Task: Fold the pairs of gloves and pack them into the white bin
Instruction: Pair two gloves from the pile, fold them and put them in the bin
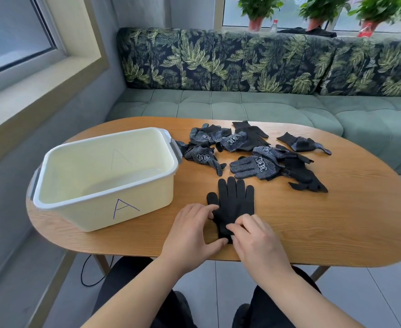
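Black knit glove [233, 202], flat, fingers splayed

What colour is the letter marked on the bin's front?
Purple: the letter A on the white bin, near wall, head view.

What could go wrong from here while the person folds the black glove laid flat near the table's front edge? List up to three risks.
1. The flat black glove has its cuff close to the wooden table's front edge, under the left hand and right hand; a tug might slide it off.
2. The glove pile is tangled and overlapping; pulling out a mate could drag others along.
3. The fold may spring open before reaching the white bin.
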The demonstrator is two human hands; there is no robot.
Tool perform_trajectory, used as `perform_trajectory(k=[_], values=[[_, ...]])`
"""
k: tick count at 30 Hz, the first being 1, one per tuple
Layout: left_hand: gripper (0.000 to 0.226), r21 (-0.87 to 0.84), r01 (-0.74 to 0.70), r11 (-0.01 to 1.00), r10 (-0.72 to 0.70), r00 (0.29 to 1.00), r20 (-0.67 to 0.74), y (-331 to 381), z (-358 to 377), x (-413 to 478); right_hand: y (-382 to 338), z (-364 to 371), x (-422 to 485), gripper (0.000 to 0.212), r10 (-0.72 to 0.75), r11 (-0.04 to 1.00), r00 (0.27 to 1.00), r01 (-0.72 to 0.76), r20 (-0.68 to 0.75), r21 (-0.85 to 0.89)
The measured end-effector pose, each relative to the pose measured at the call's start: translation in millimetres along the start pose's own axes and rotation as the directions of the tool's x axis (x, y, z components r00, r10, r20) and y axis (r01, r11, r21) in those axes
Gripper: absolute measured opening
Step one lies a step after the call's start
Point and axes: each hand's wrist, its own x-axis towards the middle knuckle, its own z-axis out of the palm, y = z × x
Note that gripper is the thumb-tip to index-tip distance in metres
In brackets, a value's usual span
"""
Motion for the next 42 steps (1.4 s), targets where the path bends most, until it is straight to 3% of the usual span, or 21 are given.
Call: perform_trajectory(k=[5,11,16,20,22,26,37,42], values=[[0.058,0.024,-0.015,1.000,0.015,1.000,-0.011,0.4,0.9,0.2,-1.9,-3.9,-4.0,0.022,0.002,1.000,1.000,-0.002,0.014,0.015],[0.047,0.010,0.028,1.000,-0.028,1.000,0.005,2.9,-1.9,0.8,-3.3,-4.8,22.2,0.037,0.159,0.980,0.987,-0.161,0.030,0.119],[0.041,0.036,0.052,0.998,-0.051,0.998,-0.030,2.9,0.2,1.5,2.0,6.2,53.0,0.040,0.241,0.969,0.934,-0.248,0.263,-0.005],[0.041,0.036,0.058,0.998,-0.057,0.998,-0.027,0.8,0.1,2.8,1.3,6.2,75.4,0.040,0.308,0.951,0.924,-0.302,0.229,-0.061],[0.041,0.026,0.069,0.997,-0.068,0.997,-0.031,1.1,0.0,3.3,-1.0,11.5,84.7,0.046,0.333,0.943,0.907,-0.322,0.259,-0.084],[0.036,-0.012,0.090,0.996,-0.090,0.994,-0.055,1.3,-1.1,3.2,-1.8,26.7,88.9,0.065,0.348,0.937,0.820,-0.313,0.454,-0.153],[0.037,-0.098,0.087,0.991,-0.095,0.992,-0.082,2.6,-2.5,2.8,2.9,42.6,95.0,0.079,0.388,0.922,0.810,-0.337,0.440,-0.191],[0.061,-0.038,0.119,0.992,-0.120,0.993,-0.014,3.2,-1.3,4.0,2.1,40.9,93.3,0.091,0.371,0.929,0.808,-0.321,0.458,-0.186]])
